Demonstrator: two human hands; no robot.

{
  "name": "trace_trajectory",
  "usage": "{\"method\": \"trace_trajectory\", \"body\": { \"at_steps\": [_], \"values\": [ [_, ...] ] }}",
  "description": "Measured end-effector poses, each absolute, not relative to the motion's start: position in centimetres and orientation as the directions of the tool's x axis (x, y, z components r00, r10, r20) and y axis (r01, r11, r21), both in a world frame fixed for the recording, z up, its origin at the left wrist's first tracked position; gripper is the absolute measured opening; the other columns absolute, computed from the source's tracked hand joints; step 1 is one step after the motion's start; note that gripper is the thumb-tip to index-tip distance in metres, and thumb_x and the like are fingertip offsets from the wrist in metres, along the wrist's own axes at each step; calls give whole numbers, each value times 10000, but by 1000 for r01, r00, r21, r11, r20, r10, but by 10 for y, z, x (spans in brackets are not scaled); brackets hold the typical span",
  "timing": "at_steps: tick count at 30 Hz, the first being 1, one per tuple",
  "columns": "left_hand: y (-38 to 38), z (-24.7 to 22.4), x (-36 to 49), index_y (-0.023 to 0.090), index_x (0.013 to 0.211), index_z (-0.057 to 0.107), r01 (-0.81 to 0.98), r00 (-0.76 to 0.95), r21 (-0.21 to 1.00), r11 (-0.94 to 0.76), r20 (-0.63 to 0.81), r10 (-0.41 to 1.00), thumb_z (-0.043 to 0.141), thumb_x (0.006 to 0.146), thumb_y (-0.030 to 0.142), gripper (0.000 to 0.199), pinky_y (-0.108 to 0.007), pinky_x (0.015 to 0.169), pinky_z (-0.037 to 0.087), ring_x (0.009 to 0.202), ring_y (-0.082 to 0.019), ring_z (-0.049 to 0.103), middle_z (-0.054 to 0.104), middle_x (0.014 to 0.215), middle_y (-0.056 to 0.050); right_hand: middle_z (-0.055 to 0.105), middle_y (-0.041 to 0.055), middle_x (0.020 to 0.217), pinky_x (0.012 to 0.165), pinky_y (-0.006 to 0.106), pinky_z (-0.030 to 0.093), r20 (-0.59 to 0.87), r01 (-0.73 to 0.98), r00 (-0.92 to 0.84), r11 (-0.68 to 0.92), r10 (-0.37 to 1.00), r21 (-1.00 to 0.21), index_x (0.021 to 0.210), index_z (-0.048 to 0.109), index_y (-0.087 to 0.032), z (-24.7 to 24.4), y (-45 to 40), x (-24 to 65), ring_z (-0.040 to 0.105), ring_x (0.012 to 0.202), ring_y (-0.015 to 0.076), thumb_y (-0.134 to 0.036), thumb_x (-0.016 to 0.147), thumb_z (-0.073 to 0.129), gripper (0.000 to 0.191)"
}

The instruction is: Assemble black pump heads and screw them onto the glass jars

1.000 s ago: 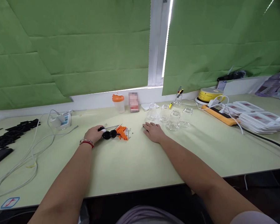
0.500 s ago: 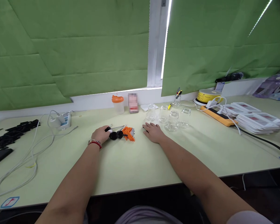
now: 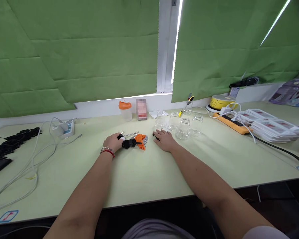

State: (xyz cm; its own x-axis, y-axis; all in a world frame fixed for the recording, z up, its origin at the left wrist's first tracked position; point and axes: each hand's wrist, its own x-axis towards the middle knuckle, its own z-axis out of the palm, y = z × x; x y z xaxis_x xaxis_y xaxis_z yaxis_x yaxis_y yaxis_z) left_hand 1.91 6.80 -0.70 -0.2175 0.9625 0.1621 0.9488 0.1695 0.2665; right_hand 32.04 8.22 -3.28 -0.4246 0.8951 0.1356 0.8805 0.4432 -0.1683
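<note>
We see the left hand, with red and silver bracelets at its wrist, resting low on the pale green bench left of centre. Its fingers are bent against the left end of a small cluster, touching a small white rounded piece and the black rounded parts; we cannot tell whether they pinch anything. Thin silver metal rods lie at the far side of these parts, and nested orange angled pieces sit just to their right, with slim silver metal pins along the right edge.

The right hand lies palm down right of the cluster, apart from it. Its fingers are slightly spread, and a small black piece shows beneath them; we cannot tell whether it is gripped.

To the right of that hand we find four clear glass vessels. On the far side stand a translucent cup with an orange lid and, right of it, a pinkish upright box, its front blurred. An orange and black power strip lies farther right.
</note>
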Motion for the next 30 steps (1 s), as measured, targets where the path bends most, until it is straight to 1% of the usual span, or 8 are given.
{"method": "trace_trajectory", "body": {
  "at_steps": [3,6,9,12,15,22,26,30],
  "values": [
    [66,-7,22,329,1024,641,956,-208,248,156,198,958,491,759,395,312,-299,629,430,858,-249,641,716,975,-10,279,46,1493,1083,493,131,175,869,-438,465,882,-167,1402,330,-237,-29,77,320,207,1362,290,-444,913,322,531],
    [62,-5,24,264,1070,625,964,-210,219,153,271,939,457,782,378,352,-368,775,423,933,-282,622,702,1029,-60,296,44,1485,1096,479,103,252,822,-494,541,832,-177,1358,406,-237,-25,69,314,201,1365,282,-472,897,362,519],
    [57,0,28,168,1134,591,972,-198,192,134,366,910,405,825,380,418,-450,939,320,1035,-312,577,673,1078,-137,319,61,1472,1095,491,95,300,767,-548,612,781,-192,1322,455,-239,-25,62,303,206,1362,290,-527,869,403,539],
    [52,4,35,124,1169,563,983,-133,171,64,427,894,346,868,389,456,-479,1016,216,1094,-305,543,648,1116,-167,331,84,1463,1092,503,90,303,763,-553,618,776,-191,1319,459,-226,-26,58,292,204,1362,298,-544,847,441,569],
    [47,7,45,150,1194,546,986,11,144,-81,431,902,328,890,382,440,-461,1055,168,1151,-271,511,608,1214,-135,334,91,1460,1093,498,85,290,788,-530,590,797,-179,1302,476,-217,-28,58,286,206,1360,296,-510,849,458,540],
    [32,11,67,230,1251,506,882,422,78,-465,308,853,422,860,482,473,-395,1063,227,1201,-233,480,546,1315,-65,360,93,1445,1077,508,126,276,827,-475,531,835,-185,1246,527,-213,-29,65,286,259,1337,306,-418,866,447,439],
    [26,11,76,260,1262,495,828,525,60,-558,268,808,516,794,523,537,-407,1051,252,1231,-264,449,516,1342,-67,365,90,1443,1082,493,114,271,825,-485,538,832,-176,1220,551,-208,-28,63,286,259,1338,294,-412,867,444,421],
    [29,5,83,269,1259,492,823,539,36,-566,260,801,553,764,473,538,-428,1051,250,1221,-278,449,504,1343,-72,379,99,1433,1084,486,111,279,811,-511,564,813,-157,1172,587,-190,-29,62,285,257,1337,291,-461,867,435,435]
  ]
}}
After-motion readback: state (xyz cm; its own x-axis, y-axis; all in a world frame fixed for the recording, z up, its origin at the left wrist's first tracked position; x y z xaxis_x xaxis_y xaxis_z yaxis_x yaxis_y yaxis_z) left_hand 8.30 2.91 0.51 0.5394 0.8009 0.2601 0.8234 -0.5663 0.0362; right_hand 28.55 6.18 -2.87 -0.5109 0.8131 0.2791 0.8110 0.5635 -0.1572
